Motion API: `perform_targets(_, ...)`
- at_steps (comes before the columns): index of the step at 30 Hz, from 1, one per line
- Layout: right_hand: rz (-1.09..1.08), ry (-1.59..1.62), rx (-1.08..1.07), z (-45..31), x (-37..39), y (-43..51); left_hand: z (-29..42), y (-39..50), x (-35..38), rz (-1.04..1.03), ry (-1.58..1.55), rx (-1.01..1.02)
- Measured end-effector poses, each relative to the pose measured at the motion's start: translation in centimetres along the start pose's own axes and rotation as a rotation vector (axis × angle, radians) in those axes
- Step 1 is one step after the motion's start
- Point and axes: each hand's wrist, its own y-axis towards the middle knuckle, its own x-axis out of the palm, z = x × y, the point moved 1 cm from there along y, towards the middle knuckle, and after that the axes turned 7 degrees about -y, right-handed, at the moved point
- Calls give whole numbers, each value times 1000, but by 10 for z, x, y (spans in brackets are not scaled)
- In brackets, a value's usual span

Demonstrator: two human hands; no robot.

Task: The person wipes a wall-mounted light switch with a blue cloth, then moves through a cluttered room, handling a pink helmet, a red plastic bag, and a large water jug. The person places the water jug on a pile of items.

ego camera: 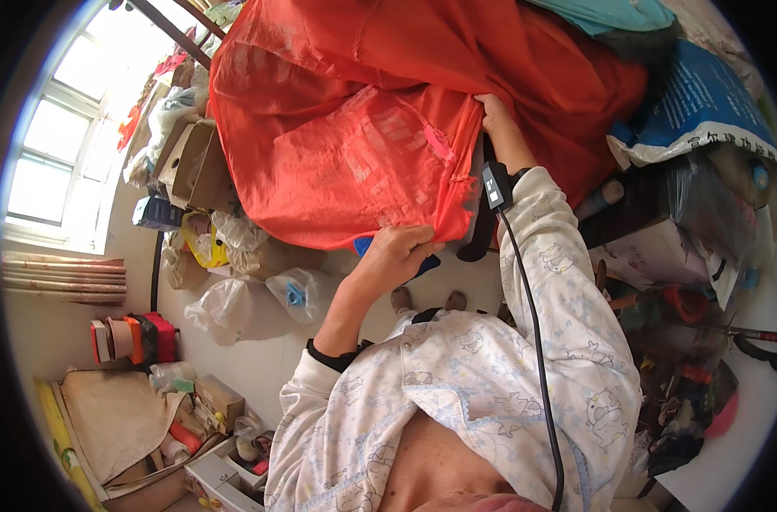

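Note:
A large sheet of thin red fabric (299, 153) with faded pale printing spreads before me over something bulky. My left hand (396, 256) grips its near edge between thumb and fingers. Further right and higher up, my right hand (498, 121) holds a fold of the same fabric, its fingertips partly hidden in the cloth. A pinkish torn or patched strip runs down the fabric between the two hands. Below the near edge, a bit of blue material and a dark curved part show; what they belong to is unclear.
Cardboard boxes (187, 163) and plastic bags (235, 310) stand at the left, below the window. A blue printed sack (708, 96) lies at the right over dark boxes. An open box of odds and ends (107, 422) sits at the lower left. A black cable (534, 313) runs along my right arm.

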Motion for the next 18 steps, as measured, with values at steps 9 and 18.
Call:
perform_targets(9, -56, 148, -18, -60, -4, 10, 8, 2, -12, 55, -66, 52)
perform_targets(18, -237, 114, -205, -131, -39, -68, 19, -4, -21, -67, -162, 27)
